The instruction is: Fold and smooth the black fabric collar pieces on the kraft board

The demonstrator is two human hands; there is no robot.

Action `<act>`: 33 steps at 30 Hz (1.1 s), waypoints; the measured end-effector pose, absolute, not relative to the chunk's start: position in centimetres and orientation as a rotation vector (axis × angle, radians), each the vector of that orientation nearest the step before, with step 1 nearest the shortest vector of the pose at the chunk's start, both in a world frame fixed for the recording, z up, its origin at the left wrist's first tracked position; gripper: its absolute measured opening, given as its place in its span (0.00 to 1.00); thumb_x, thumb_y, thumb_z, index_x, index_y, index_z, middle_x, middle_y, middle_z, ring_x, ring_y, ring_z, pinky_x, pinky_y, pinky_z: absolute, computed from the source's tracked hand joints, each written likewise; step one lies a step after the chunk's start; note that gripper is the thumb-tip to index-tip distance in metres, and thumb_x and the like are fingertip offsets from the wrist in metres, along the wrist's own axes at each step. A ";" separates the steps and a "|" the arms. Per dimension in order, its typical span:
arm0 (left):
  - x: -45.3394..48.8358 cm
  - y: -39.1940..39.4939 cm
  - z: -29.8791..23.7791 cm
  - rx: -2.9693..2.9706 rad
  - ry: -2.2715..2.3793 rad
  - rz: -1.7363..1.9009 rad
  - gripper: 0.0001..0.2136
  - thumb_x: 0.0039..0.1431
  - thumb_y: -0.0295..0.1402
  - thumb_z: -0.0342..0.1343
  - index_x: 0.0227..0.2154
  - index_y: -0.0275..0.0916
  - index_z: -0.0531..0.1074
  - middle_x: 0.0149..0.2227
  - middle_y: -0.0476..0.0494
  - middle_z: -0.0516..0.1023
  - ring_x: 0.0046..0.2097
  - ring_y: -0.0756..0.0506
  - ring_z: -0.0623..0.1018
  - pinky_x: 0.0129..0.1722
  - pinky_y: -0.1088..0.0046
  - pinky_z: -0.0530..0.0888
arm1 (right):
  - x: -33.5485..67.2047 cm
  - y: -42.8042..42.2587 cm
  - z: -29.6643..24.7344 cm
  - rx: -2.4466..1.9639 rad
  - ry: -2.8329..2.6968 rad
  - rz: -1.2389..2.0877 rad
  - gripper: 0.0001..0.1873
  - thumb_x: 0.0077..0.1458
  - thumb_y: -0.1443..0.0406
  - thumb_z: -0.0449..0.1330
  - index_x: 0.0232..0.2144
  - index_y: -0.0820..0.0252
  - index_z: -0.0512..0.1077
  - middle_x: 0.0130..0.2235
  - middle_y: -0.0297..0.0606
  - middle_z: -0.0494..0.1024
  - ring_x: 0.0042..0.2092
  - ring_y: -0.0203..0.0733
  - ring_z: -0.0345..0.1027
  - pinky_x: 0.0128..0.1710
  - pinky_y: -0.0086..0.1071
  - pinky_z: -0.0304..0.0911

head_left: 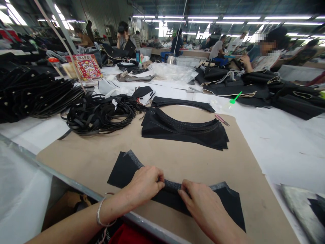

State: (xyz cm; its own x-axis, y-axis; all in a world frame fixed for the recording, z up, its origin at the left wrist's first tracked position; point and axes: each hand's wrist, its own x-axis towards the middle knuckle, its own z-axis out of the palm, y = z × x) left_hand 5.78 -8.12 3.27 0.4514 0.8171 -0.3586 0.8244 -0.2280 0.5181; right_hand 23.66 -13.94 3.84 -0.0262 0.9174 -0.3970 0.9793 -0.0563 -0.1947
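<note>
A curved black fabric piece (122, 171) with a grey, shiny folded edge lies on brown cardboard (101, 156) at the table's near edge. My left hand (144, 184) is closed, its fingertips pinching the folded edge. Just to its right, my right hand (200, 203) is also closed and presses the same edge down with pinched fingers. A silver bracelet (100, 213) circles my left wrist. Beyond the hands sits a stack of similar curved black pieces (182, 130).
A tangle of black straps (99, 113) lies to the left, with piles of black strips (27, 95) further left. Small pink snips (222, 120) and a green-capped bottle (235, 98) sit to the right. Other people work at tables behind, among black bag parts (254, 86).
</note>
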 end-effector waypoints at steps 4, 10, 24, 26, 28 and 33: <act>5.9 -7.8 2.8 2.033 1.377 -0.013 0.09 0.52 0.32 0.55 0.32 0.43 0.80 0.33 0.42 0.80 0.37 0.40 0.78 0.34 0.70 0.68 | 23.5 -13.6 3.6 2.081 2.036 -0.638 0.12 0.62 0.65 0.50 0.31 0.57 0.72 0.31 0.41 0.80 0.36 0.50 0.75 0.27 0.32 0.52; 6.0 -7.6 2.3 2.025 1.397 -0.018 0.09 0.51 0.32 0.55 0.32 0.42 0.80 0.33 0.42 0.81 0.38 0.40 0.78 0.35 0.70 0.68 | 23.4 -13.3 3.2 2.088 2.007 -0.674 0.13 0.62 0.64 0.50 0.32 0.57 0.73 0.32 0.43 0.80 0.37 0.51 0.75 0.28 0.32 0.55; 6.5 -7.6 2.2 2.042 1.450 -0.053 0.08 0.50 0.32 0.55 0.29 0.43 0.79 0.32 0.45 0.80 0.37 0.42 0.79 0.33 0.72 0.69 | 23.5 -13.0 2.3 2.088 1.979 -0.646 0.13 0.62 0.63 0.50 0.31 0.55 0.73 0.32 0.41 0.80 0.37 0.51 0.75 0.28 0.33 0.56; 6.5 -7.6 2.1 2.046 1.450 -0.055 0.08 0.50 0.31 0.55 0.29 0.42 0.79 0.31 0.45 0.80 0.36 0.42 0.79 0.33 0.72 0.69 | 23.5 -13.0 2.2 2.086 1.986 -0.632 0.13 0.62 0.64 0.50 0.30 0.56 0.73 0.31 0.41 0.80 0.37 0.51 0.75 0.28 0.33 0.55; 6.5 -7.6 2.1 2.049 1.454 -0.057 0.08 0.50 0.31 0.54 0.29 0.42 0.79 0.32 0.45 0.81 0.36 0.42 0.79 0.32 0.72 0.68 | 23.5 -13.0 2.1 2.082 1.996 -0.622 0.13 0.62 0.64 0.50 0.30 0.56 0.73 0.31 0.41 0.80 0.37 0.51 0.75 0.28 0.33 0.56; 6.5 -7.6 2.0 2.053 1.462 -0.057 0.08 0.50 0.31 0.54 0.29 0.42 0.79 0.32 0.45 0.80 0.36 0.42 0.79 0.32 0.72 0.68 | 23.5 -12.8 1.9 2.080 1.998 -0.612 0.13 0.62 0.63 0.50 0.30 0.56 0.73 0.31 0.41 0.80 0.37 0.51 0.75 0.28 0.33 0.56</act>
